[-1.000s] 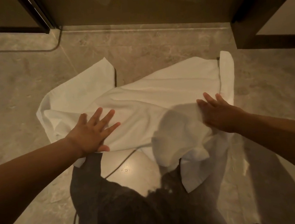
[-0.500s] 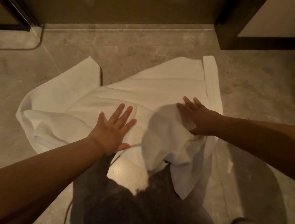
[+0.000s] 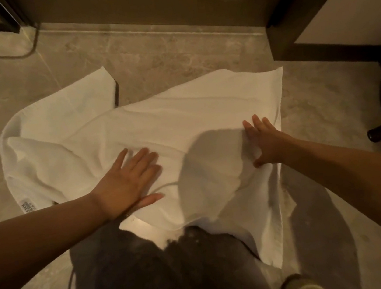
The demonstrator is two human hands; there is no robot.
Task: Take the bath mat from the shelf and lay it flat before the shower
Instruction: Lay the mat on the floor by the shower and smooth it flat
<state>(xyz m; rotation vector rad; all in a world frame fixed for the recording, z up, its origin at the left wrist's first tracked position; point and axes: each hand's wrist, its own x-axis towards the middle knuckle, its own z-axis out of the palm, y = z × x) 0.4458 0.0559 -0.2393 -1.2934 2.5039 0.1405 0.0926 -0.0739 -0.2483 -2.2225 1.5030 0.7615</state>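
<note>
There's a small sewn label (image 3: 27, 206) at the bath mat's (image 3: 181, 121) near-left edge, its print too blurred to read. Your left hand (image 3: 126, 182) lies palm-down on the mat, fingers spread flat, gripping nothing. Your right hand (image 3: 263, 141) presses near the right edge, fingers extended, close together. The white mat sits rumpled on the stone floor (image 3: 172, 56) just before the shower threshold (image 3: 144, 29), left side bunched in folds.

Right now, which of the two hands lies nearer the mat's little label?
The left hand, spread flat mid-mat; the label sits at the mat's left edge. The right hand presses near the opposite edge.
</note>
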